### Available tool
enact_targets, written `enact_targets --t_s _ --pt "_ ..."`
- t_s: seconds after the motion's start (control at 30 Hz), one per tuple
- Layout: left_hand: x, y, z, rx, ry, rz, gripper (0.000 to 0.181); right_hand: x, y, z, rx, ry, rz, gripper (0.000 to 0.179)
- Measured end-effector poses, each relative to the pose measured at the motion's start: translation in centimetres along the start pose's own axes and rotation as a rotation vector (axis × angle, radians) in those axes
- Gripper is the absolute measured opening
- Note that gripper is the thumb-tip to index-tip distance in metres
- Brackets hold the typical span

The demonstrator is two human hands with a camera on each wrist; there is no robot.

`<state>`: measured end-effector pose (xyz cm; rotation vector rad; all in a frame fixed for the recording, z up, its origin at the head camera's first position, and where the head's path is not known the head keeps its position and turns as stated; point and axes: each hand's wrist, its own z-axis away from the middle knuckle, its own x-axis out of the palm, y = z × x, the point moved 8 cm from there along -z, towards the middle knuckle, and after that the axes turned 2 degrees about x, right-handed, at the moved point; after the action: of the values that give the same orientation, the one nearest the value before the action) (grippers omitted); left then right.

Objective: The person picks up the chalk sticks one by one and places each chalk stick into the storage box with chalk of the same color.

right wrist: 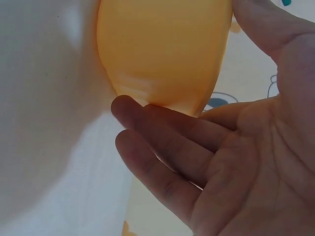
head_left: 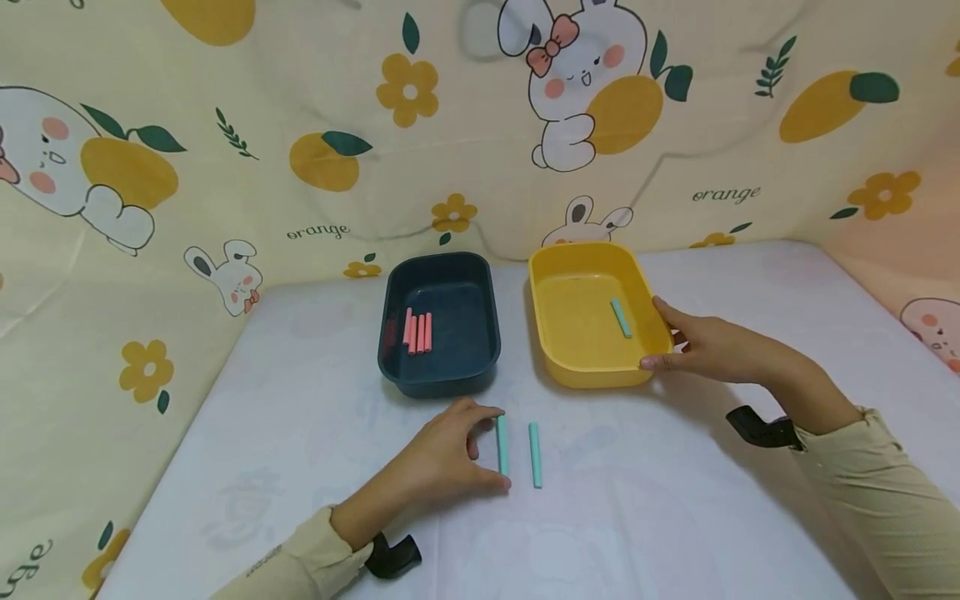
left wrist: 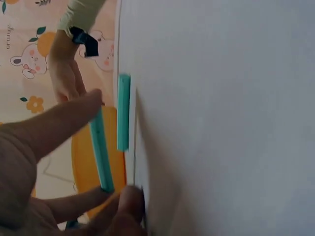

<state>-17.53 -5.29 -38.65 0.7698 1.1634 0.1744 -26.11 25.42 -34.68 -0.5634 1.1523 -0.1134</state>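
My left hand [head_left: 450, 450] pinches a mint-green chalk stick [head_left: 502, 446] by its two ends, between thumb and a fingertip. In the left wrist view this held chalk [left wrist: 101, 152] appears raised off the table. Just right of it, a second green chalk stick [head_left: 536, 455] lies on the cloth. My right hand [head_left: 712, 346] holds the right side of a yellow bin [head_left: 588, 379], thumb near its front corner and a finger at the rim farther back. One green chalk stick [head_left: 621, 318] lies inside that bin. Underneath, the right hand's other fingers [right wrist: 162, 142] spread loosely.
Left of the yellow bin stands a dark blue bin [head_left: 465, 333] with several pink chalk sticks [head_left: 417, 333] in it. A white cloth [head_left: 300, 467] covers the table. Behind hangs a cream curtain [head_left: 465, 167] printed with rabbits and oranges.
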Motion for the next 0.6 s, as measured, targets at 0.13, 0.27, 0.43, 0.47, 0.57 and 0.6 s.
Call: enact_targets --t_s 0.13,0.27,0.43,0.47,0.57,0.6 --pt "-0.7 0.2 -0.1 0.017 0.003 0.015 0.080 -0.1 0.0 0.0 -0.005 0.007 0.010 0.107" --pt "-1.1 0.2 0.0 -0.002 -0.003 0.044 0.081 0.0 -0.1 0.1 -0.010 0.015 0.033 0.109" --pt "-1.7 0.5 0.1 0.017 0.031 0.064 0.082 -0.1 -0.3 0.1 -0.009 0.040 0.046 0.112" --pt "-1.8 0.6 0.1 0.022 0.039 0.065 0.082 -0.1 -0.4 0.0 -0.009 0.042 0.040 0.112" --pt "-1.9 0.7 0.2 0.036 0.052 0.085 0.082 0.0 -0.3 -0.1 -0.009 0.043 0.015 0.112" --pt "-1.9 0.7 0.2 0.041 0.055 0.093 0.082 0.1 -0.3 -0.1 -0.010 0.041 0.009 0.112"
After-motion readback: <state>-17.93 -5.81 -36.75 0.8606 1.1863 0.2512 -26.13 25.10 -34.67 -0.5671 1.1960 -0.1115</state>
